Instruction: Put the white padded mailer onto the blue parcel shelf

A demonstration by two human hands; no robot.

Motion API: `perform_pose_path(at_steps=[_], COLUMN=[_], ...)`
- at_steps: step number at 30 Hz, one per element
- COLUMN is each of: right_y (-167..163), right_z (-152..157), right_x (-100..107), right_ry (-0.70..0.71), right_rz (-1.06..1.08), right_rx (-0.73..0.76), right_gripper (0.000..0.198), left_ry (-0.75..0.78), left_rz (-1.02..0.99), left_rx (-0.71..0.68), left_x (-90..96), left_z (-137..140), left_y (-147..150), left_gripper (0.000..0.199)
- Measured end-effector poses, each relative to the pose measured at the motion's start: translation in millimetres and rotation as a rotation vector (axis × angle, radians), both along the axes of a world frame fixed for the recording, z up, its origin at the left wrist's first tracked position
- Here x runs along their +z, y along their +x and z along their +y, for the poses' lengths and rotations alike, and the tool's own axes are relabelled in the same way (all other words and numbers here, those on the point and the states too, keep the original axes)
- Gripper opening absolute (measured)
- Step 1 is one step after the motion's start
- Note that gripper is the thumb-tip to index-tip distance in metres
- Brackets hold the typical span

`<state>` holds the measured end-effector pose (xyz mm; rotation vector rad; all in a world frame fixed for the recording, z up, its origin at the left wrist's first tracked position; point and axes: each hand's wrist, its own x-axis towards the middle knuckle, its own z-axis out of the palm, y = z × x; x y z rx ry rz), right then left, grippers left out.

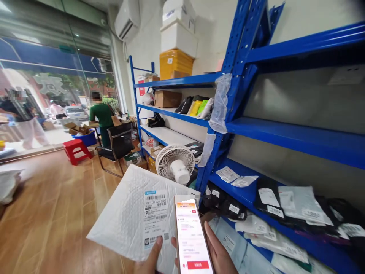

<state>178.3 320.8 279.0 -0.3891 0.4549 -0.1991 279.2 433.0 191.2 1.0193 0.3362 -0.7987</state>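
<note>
My left hand (150, 258) holds a white bubble mailer (128, 217) by its lower edge, thumb pressed just under its printed shipping label (155, 219). My right hand (218, 253) holds a smartphone (191, 238) upright beside the label, its lit screen showing an app page with a red button at the bottom. The phone overlaps the mailer's right corner. Both hands sit at the bottom edge of the view, only partly visible.
Blue metal shelving (285, 133) stands to the right, its low shelves piled with labelled parcels (285, 213). A white floor fan (175, 163) stands just beyond the mailer. Farther off are a black chair (116, 146), a red stool (74, 149), and a person in green (101, 116) at a table.
</note>
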Motion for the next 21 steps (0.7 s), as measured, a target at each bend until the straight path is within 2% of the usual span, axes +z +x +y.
perform_pose_path(at_steps=[4,8,11,13,15,21], right_y=[6.3,6.9,7.8,8.1,7.4,3.4], right_z=[4.4,4.7,1.9,-0.6,-2.8,-10.3], right_x=[-8.6,-10.3,-10.4,-10.4,-9.9,-5.7], right_ry=[-0.179,-0.313,-0.383,-0.394,-0.386,-0.415], right_rz=[-0.082,-0.16,-0.2,-0.216,-0.214,-0.22], right_rx=[-0.009,0.1,0.113,0.11,0.116,0.136], right_gripper=[0.057,0.079,0.1,0.106,0.107,0.1], left_ry=[-0.043,-0.004,-0.02,-0.055,-0.07,0.044], left_rz=[-0.003,-0.051,-0.065,-0.062,-0.066,-0.168], left_rx=[0.125,0.13,0.126,0.113,0.112,0.161], left_x=[13.6,19.9,22.6,24.0,25.2,25.0], left_z=[5.7,3.8,-1.0,-4.3,-7.2,-15.2], left_y=[5.9,6.4,3.7,2.1,1.2,0.4], left_gripper=[0.06,0.057,0.058,0.057,0.053,0.049])
